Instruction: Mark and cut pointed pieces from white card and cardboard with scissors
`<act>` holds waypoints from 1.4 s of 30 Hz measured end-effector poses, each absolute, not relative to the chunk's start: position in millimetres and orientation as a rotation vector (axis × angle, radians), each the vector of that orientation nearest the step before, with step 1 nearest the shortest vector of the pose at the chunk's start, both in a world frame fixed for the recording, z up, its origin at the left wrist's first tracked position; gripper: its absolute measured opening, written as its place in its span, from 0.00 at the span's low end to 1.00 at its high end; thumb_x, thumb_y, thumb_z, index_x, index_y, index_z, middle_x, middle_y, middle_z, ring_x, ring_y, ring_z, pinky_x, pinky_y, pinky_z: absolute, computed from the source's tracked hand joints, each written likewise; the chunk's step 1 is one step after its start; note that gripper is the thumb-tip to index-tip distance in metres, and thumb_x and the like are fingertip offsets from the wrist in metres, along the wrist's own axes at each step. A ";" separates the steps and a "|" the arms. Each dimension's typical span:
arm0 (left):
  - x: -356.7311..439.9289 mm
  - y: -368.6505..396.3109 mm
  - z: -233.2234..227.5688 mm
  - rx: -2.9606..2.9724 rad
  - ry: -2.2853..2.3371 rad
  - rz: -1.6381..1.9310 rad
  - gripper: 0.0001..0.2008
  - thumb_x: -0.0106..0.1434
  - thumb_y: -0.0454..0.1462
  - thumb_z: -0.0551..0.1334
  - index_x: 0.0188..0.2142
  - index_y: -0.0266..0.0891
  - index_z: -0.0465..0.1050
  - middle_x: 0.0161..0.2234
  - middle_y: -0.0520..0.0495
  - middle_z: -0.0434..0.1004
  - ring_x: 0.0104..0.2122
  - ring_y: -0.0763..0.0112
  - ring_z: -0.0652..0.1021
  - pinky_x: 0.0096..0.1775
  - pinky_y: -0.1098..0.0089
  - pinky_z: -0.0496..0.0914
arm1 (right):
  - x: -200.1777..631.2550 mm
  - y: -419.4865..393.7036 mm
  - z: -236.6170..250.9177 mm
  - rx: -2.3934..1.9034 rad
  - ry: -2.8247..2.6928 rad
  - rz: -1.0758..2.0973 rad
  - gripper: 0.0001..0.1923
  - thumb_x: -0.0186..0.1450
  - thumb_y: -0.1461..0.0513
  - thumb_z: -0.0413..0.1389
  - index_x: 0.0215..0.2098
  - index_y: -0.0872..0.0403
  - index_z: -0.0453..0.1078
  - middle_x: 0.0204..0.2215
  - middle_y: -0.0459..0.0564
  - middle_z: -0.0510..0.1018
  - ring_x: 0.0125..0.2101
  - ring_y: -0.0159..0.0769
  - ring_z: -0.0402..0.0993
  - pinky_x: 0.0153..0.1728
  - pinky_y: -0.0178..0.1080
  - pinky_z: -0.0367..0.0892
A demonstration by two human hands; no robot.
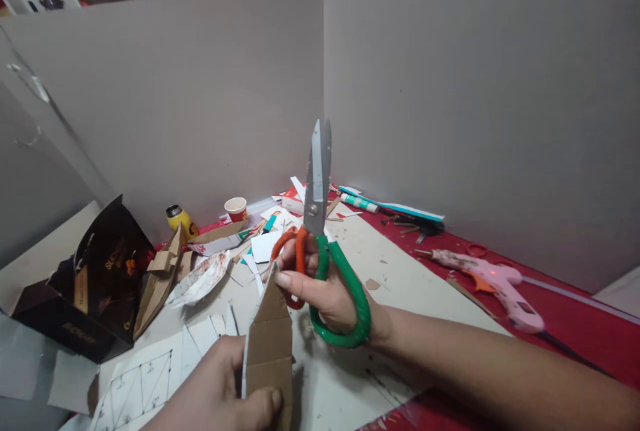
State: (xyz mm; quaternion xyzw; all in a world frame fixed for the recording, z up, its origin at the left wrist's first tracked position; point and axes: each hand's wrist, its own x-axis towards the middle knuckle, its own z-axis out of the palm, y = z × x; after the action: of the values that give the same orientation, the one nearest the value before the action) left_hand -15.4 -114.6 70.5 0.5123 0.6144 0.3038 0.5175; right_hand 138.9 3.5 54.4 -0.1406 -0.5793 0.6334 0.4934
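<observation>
A folded strip of brown cardboard (270,344) with a pointed top end stands upright in front of me. My left hand (235,384) grips its lower part, thumb on the brown face. Hooked over my right hand (325,291) is a pair of scissors (315,197), one handle loop wrapped in orange and the other in green. Their blades point up and are slightly apart, with nothing between them. My right thumb and fingers also pinch the cardboard's tip. Beneath my left hand lies a paper with a drawn line pattern (145,384).
A black box (100,284) stands at the left, beside a folded cardboard piece (160,277). A yellow bottle (181,223), a paper cup (236,209) and paper scraps lie toward the corner. At right, a pink glue gun (495,284) rests on the red cloth (565,304).
</observation>
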 end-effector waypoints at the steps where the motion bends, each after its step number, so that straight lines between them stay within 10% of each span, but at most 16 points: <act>1: -16.1 -115.8 70.1 1.224 1.489 0.719 0.07 0.51 0.40 0.67 0.27 0.39 0.75 0.27 0.53 0.75 0.29 0.68 0.72 0.31 0.73 0.66 | 138.8 3.4 54.3 -0.353 -1.398 1.546 0.13 0.58 0.58 0.64 0.34 0.53 0.65 0.24 0.41 0.69 0.19 0.27 0.65 0.18 0.31 0.62; 8: -15.0 -112.4 60.0 1.174 1.424 0.947 0.21 0.53 0.44 0.69 0.45 0.40 0.75 0.38 0.48 0.82 0.40 0.59 0.79 0.42 0.66 0.72 | 138.0 -2.6 53.2 -0.394 -1.420 1.404 0.08 0.60 0.61 0.61 0.34 0.52 0.66 0.28 0.44 0.71 0.23 0.29 0.66 0.23 0.34 0.65; 13: -2.1 -108.7 53.9 1.173 1.410 1.296 0.37 0.59 0.45 0.68 0.66 0.49 0.56 0.52 0.44 0.78 0.51 0.57 0.78 0.47 0.66 0.73 | 137.8 -9.8 56.5 -0.439 -1.452 1.335 0.08 0.58 0.64 0.61 0.33 0.53 0.65 0.29 0.43 0.71 0.29 0.31 0.69 0.32 0.37 0.69; 42: 10.2 -126.5 52.9 1.020 1.448 1.433 0.33 0.58 0.46 0.69 0.61 0.44 0.63 0.34 0.47 0.85 0.28 0.64 0.83 0.28 0.72 0.77 | 138.2 -8.9 45.8 -0.371 -1.376 1.290 0.06 0.63 0.62 0.62 0.33 0.50 0.68 0.31 0.43 0.73 0.31 0.31 0.71 0.32 0.36 0.69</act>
State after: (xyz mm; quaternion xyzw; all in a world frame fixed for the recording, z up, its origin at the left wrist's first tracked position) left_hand 10.2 -126.5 52.9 0.4067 0.5772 0.5714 0.4182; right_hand 138.2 -8.9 45.8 -0.1581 -0.5868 0.5502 0.5727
